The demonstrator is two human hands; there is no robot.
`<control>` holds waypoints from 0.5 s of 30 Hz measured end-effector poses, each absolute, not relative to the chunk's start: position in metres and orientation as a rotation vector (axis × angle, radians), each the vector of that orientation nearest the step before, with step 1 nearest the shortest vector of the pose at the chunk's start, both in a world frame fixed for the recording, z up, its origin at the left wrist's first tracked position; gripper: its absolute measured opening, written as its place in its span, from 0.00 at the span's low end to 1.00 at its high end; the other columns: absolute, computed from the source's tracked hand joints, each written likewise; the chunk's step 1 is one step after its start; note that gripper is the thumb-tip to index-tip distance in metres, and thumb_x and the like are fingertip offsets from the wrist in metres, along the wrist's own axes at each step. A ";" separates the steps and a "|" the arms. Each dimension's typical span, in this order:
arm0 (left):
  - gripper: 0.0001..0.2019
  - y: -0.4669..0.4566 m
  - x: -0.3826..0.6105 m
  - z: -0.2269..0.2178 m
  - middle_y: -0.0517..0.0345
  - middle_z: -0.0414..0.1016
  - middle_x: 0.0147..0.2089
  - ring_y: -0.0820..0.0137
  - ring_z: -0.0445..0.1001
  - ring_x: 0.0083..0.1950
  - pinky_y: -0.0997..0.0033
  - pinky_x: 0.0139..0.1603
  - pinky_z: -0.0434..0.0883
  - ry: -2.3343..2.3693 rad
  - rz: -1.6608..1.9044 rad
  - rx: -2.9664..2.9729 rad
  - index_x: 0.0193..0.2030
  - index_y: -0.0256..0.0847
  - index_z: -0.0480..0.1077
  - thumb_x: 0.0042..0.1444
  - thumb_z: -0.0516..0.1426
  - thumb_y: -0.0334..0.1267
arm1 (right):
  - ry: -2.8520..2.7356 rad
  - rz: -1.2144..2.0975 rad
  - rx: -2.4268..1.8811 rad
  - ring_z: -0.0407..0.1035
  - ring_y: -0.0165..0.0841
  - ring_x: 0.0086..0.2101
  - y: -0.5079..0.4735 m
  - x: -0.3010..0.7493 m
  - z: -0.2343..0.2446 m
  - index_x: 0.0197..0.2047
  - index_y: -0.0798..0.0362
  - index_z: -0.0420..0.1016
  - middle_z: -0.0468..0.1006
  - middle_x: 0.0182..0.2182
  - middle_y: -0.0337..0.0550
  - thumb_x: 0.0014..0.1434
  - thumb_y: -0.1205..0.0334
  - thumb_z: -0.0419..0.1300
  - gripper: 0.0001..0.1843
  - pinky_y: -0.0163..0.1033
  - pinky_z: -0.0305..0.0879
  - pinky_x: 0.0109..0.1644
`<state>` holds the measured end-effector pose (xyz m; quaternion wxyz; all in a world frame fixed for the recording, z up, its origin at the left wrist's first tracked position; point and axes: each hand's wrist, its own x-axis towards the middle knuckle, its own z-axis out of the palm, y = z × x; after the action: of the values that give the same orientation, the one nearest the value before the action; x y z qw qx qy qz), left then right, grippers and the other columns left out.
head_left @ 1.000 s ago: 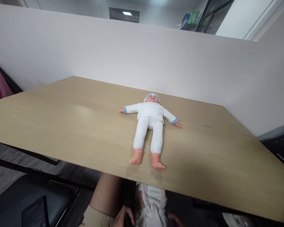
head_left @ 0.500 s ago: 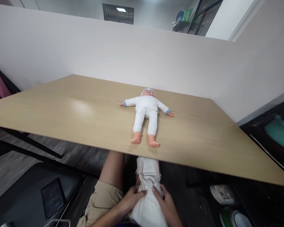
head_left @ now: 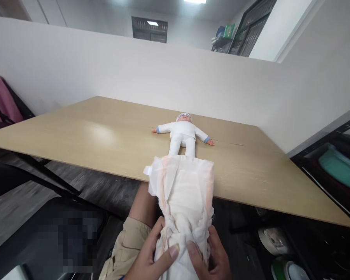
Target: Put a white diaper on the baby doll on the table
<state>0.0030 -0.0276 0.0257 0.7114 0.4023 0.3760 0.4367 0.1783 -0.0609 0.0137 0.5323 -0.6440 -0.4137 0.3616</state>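
Note:
A baby doll (head_left: pixel 183 134) in a white suit lies on its back on the light wooden table (head_left: pixel 105 140), arms spread, feet toward me. I hold a white diaper (head_left: pixel 184 194) up in front of me, its far end covering the doll's lower legs from view. My left hand (head_left: pixel 151 256) grips the diaper's near end from the left, thumb pressed on top. My right hand (head_left: pixel 212 258) grips the same end from the right, fingers wrapped round it. Both hands are below the table's near edge, over my lap.
A white partition wall (head_left: pixel 163 77) runs behind the table. A black chair seat (head_left: pixel 32 233) is at lower left, something pink (head_left: pixel 2 97) at far left. Bowls or containers (head_left: pixel 277 249) lie on the floor at lower right, beside a dark shelf (head_left: pixel 332 163).
Both hands have lifted the diaper from my lap up to table height, so it now covers the doll's feet. The camera has tilted slightly.

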 end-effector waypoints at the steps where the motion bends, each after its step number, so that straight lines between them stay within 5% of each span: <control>1: 0.32 -0.021 0.005 0.021 0.48 0.80 0.67 0.50 0.76 0.68 0.52 0.76 0.69 0.849 0.996 0.875 0.67 0.48 0.77 0.61 0.71 0.59 | -0.976 0.878 -1.513 0.86 0.47 0.44 -0.052 0.175 0.013 0.56 0.53 0.79 0.89 0.47 0.54 0.61 0.30 0.71 0.37 0.40 0.84 0.45; 10: 0.28 0.024 0.014 -0.058 0.49 0.84 0.56 0.51 0.80 0.60 0.55 0.66 0.76 0.975 0.957 0.792 0.53 0.43 0.80 0.59 0.71 0.63 | -1.173 0.966 -1.499 0.85 0.44 0.45 -0.004 0.189 -0.054 0.53 0.51 0.80 0.88 0.45 0.49 0.67 0.38 0.68 0.25 0.41 0.83 0.48; 15: 0.25 0.025 0.023 -0.076 0.53 0.83 0.46 0.56 0.80 0.52 0.60 0.58 0.77 0.957 0.950 0.772 0.45 0.43 0.78 0.60 0.70 0.63 | -1.281 0.318 -1.658 0.80 0.43 0.40 0.005 0.202 -0.069 0.60 0.51 0.75 0.84 0.44 0.50 0.65 0.40 0.71 0.30 0.44 0.80 0.43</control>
<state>0.0227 0.0247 -0.0762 0.7130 0.3484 0.4316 0.4288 0.2018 0.0048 -0.0690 0.4893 -0.6823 -0.5272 0.1307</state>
